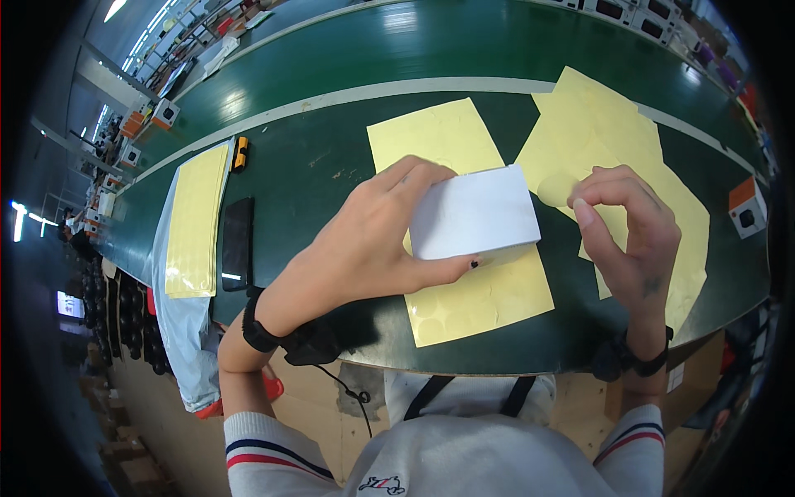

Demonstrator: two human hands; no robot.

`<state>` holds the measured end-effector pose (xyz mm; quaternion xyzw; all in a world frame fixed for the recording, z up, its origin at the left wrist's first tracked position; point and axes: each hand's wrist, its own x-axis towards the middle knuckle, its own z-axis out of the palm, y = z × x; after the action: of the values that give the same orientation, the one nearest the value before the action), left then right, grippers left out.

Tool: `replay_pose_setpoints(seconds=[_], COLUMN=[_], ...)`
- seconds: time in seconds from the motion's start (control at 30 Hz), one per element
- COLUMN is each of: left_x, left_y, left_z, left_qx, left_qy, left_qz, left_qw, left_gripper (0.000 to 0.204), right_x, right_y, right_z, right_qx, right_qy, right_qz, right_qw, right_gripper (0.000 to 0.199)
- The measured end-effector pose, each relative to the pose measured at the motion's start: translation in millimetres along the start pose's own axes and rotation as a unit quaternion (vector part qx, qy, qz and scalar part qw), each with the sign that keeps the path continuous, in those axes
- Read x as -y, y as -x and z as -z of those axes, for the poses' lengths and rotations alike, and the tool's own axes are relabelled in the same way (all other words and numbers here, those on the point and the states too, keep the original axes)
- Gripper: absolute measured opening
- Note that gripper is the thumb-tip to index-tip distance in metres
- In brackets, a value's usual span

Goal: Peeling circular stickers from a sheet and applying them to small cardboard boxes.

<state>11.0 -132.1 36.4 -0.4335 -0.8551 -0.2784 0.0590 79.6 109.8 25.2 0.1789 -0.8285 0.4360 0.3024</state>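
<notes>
My left hand [364, 228] grips a small white box [476, 214] by its sides, thumb along the near edge and fingers over the far edge. Under the box lies a yellow sheet [476, 315] with faint round outlines. To the right, my right hand [636, 236] is closed in a pinch between thumb and forefinger. A pale, see-through round sticker [556, 190] sticks out from its fingertips toward the box. Beneath that hand, several overlapping yellow sheets [592, 124] spread over the green table [315, 174].
At the left are a stack of yellow sheets [195, 219], a black phone [238, 240] and a yellow-and-black cutter [240, 154]. An orange-and-white box [747, 207] stands at the right edge. Beyond a pale rail runs a green conveyor belt [348, 50].
</notes>
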Motion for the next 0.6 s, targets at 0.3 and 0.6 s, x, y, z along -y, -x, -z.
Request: replay_pose_setpoints(seconds=[0.3, 0.6], left_x=[7, 17], left_y=[15, 38], left_z=[-18, -58], left_qx=[0.037, 0.002], left_qy=[0.199, 0.546], left_qz=[-0.025, 0.079], left_qw=[0.979, 0.834], left_gripper=[0.061, 0.076], right_x=[3, -21], right_y=[-21, -47], right_z=[13, -19], right_qx=[0.123, 0.258], right_qy=[0.061, -0.097], right_qz=[0.036, 0.024], right_qw=[0.990, 0.961], right_gripper=[0.013, 0.014])
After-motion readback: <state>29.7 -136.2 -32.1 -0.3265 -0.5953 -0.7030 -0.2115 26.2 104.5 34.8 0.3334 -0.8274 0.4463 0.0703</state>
